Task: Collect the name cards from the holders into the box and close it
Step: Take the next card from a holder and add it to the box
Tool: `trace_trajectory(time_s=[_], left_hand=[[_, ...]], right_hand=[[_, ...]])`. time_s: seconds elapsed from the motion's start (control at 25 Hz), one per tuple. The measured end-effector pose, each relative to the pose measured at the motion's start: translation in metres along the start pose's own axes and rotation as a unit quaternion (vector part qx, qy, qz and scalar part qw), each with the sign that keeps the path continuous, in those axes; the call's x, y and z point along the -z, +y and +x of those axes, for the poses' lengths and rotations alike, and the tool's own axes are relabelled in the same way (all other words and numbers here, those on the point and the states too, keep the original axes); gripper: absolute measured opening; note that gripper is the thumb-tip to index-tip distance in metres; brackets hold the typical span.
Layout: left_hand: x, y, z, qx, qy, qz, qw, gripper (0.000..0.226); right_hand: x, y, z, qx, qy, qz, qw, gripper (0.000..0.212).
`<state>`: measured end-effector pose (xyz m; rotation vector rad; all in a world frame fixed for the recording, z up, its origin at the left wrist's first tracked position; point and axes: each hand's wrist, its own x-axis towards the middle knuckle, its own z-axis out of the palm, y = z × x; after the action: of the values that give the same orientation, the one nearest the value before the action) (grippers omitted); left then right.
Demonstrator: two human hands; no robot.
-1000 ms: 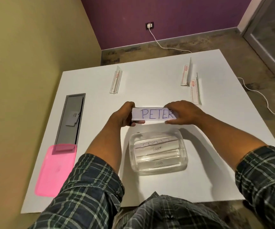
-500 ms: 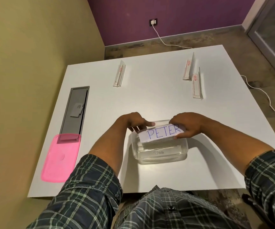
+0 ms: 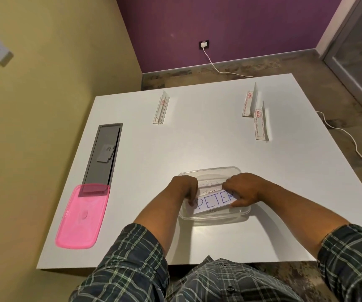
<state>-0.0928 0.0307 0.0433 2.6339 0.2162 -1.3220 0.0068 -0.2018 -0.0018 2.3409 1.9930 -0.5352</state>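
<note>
A clear plastic box [image 3: 238,216] stands on the white table [image 3: 197,144] in front of me. Inside it lies a white name card reading PETER [image 3: 213,201], on top of other cards. My left hand [image 3: 185,186] pinches the card's left end and my right hand [image 3: 244,189] pinches its right end, both reaching down into the box. A pink lid [image 3: 81,216] lies flat at the table's near left. Three clear card holders stand farther back: one at the left [image 3: 161,107], two at the right [image 3: 249,103] [image 3: 261,125]. They look empty.
A grey cable hatch [image 3: 104,153] is set into the table's left side, its near end under the pink lid. A yellow wall runs close along the left. White cables [image 3: 347,136] trail over the floor beyond the right edge.
Both hands have lowered the PETER card from above the table down into the clear box. My view has tilted so the table sits lower in frame.
</note>
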Motion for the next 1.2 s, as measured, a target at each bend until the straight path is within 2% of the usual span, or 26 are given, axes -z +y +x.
trace_trajectory(time_s=[0.16,0.32,0.48,0.88,1.2], left_hand=[[-0.014,0.006,-0.003,0.013,0.062,0.117,0.991,0.036],[-0.020,0.009,-0.005,0.004,0.101,0.152,0.983,0.022],[-0.020,0.014,-0.009,-0.004,0.104,0.181,0.978,0.011],[-0.029,0.012,-0.002,-0.021,0.114,0.240,0.964,0.037],[-0.030,0.010,-0.003,-0.035,0.110,0.236,0.965,0.046]], right_hand=[[-0.003,-0.006,0.000,-0.037,-0.037,0.001,0.999,0.047],[0.004,-0.010,0.000,-0.050,-0.052,0.002,0.997,0.049],[0.009,-0.015,0.000,-0.065,-0.066,0.004,0.996,0.050],[0.003,-0.024,0.011,-0.075,-0.162,-0.013,0.984,0.037],[0.001,-0.027,0.017,-0.058,-0.160,-0.067,0.983,0.034]])
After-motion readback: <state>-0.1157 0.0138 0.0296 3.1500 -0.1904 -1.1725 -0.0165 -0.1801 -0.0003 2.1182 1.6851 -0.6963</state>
